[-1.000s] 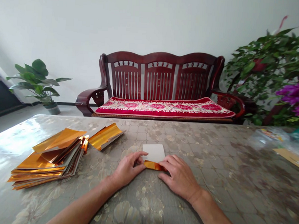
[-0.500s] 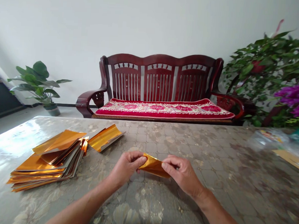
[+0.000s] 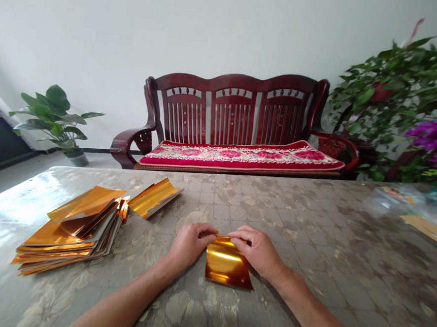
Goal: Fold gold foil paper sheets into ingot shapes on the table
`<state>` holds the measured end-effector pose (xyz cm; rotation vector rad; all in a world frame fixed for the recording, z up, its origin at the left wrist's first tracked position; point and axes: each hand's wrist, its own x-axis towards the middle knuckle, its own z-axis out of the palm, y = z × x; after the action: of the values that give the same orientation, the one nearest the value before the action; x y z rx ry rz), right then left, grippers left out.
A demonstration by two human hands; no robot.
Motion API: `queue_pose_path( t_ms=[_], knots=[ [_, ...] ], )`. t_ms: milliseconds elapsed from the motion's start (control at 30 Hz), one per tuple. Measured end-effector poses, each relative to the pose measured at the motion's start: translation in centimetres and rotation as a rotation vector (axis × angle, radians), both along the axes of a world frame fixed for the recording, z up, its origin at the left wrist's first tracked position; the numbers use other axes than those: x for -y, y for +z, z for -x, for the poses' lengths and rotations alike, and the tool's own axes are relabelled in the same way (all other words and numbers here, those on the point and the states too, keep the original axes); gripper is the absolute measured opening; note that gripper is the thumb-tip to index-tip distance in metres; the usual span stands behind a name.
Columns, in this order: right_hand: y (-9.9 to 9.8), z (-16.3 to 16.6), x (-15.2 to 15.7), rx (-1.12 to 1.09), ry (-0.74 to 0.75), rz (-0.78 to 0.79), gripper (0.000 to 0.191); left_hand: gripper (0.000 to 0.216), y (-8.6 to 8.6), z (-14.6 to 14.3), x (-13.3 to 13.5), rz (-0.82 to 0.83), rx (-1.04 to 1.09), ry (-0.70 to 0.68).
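A sheet of shiny gold foil paper (image 3: 228, 264) is held at the middle of the table, its near edge hanging toward me and flaring to the right. My left hand (image 3: 195, 242) pinches its far left corner between thumb and fingers. The far right corner is pinched by my right hand (image 3: 255, 247) in the same way. To the left lies a loose stack of gold foil paper (image 3: 60, 235), grey on the undersides. Beyond it rests a separate gold piece (image 3: 155, 197) with curled edges.
The table (image 3: 307, 287) has a glossy floral cover. Clear plastic packaging (image 3: 396, 199) and a tan cardboard piece (image 3: 424, 228) lie at the right. A red wooden bench (image 3: 232, 110) with a patterned cushion stands behind the table, with potted plants (image 3: 56, 116) on either side.
The foil paper, bent up between my hands before, now shows its broad shiny face and spreads down toward me. Both hands have shifted to its far edge and come closer together.
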<state>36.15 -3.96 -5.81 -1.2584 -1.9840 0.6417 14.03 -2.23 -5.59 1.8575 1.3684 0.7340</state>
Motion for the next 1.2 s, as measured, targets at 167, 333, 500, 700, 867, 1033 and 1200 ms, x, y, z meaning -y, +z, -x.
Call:
queue_pose_path(
  t_ms=[167, 333, 500, 700, 867, 1033, 1200],
  knots=[
    [0.1, 0.2, 0.3, 0.220, -0.050, -0.147, 0.023, 0.019, 0.4, -0.5, 0.7, -0.179, -0.202, 0.003],
    [0.4, -0.1, 0.6, 0.433, -0.084, -0.280, 0.015, 0.019, 0.5, -0.5, 1.1, -0.389, -0.354, -0.071],
    [0.4, -0.4, 0.8, 0.540, -0.053, -0.344, 0.009, 0.020, 0.3, -0.4, 1.3, -0.540, -0.483, -0.093],
    [0.6, -0.5, 1.2, 0.590, 0.012, -0.418, 0.012, 0.021, 0.4, -0.1, 1.4, -0.596, -0.564, -0.179],
    [0.8, -0.4, 1.5, 0.609, 0.038, -0.450, 0.015, 0.016, 0.3, 0.2, 1.6, -0.657, -0.646, -0.246],
    [0.9, -0.3, 1.7, 0.638, 0.038, -0.453, 0.013, 0.013, 0.2, 0.3, 1.6, -0.635, -0.702, -0.278],
    [1.0, -0.2, 1.8, 0.639, 0.039, -0.448, 0.010, 0.012, 0.5, 0.3, 1.8, -0.655, -0.748, -0.309]
  ],
)
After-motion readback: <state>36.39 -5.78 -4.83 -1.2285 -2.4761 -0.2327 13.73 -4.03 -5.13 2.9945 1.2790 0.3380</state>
